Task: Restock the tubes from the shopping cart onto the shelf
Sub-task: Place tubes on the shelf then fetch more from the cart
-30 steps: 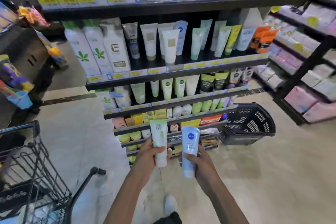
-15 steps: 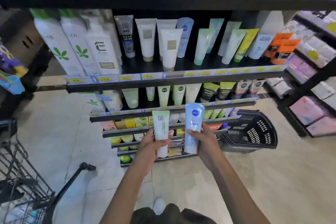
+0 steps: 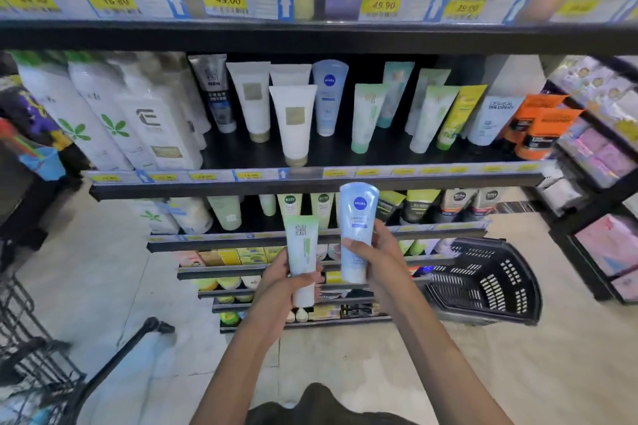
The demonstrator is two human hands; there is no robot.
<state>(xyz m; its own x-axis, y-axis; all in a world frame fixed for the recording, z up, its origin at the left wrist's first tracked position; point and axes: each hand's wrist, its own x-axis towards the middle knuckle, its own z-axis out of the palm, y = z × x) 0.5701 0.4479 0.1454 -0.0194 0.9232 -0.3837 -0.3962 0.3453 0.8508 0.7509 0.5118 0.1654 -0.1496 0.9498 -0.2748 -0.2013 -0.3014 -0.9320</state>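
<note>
Two tubes up in front of the shelf (image 3: 310,183), one per hand. Left hand (image 3: 286,279) wrapped round the lower half of the green-and-white tube (image 3: 303,252), cap end down, thumb across the front. Right hand (image 3: 374,259) clamped on the pale blue Nivea tube (image 3: 357,231), fingers curled round its middle, cap down too, top edge just below the shelf's price strip. Both held upright, side by side, close but apart. Shopping cart (image 3: 31,348) off at lower left, well away from the hands; contents too blurred to tell. Black basket (image 3: 483,279) sitting on the floor to the right.

Carry-to-shelf step by the look of it, placement not yet made. Matching Nivea tube on the shelf (image 3: 329,97) standing above, and green-topped tubes (image 3: 367,117) just to its right. Next move likely: lifting the blue one over the lip and setting it cap-down in front of its twin, without knocking the white tubes (image 3: 293,124) beside it.
</note>
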